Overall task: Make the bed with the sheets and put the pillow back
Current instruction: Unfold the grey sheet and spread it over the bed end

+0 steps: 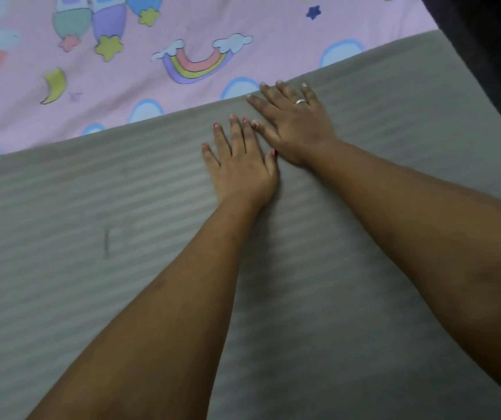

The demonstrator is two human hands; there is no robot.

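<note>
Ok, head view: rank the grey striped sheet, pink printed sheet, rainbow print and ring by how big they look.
1. grey striped sheet, nearest the camera and cut off by the frame.
2. pink printed sheet, also cut off.
3. rainbow print.
4. ring on the right hand.

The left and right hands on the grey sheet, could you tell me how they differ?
The right hand wears a ring; the left hand shows none. The right hand reaches the far edge of the grey sheet; the left hand lies nearer. Both press flat, fingers straight.
</note>
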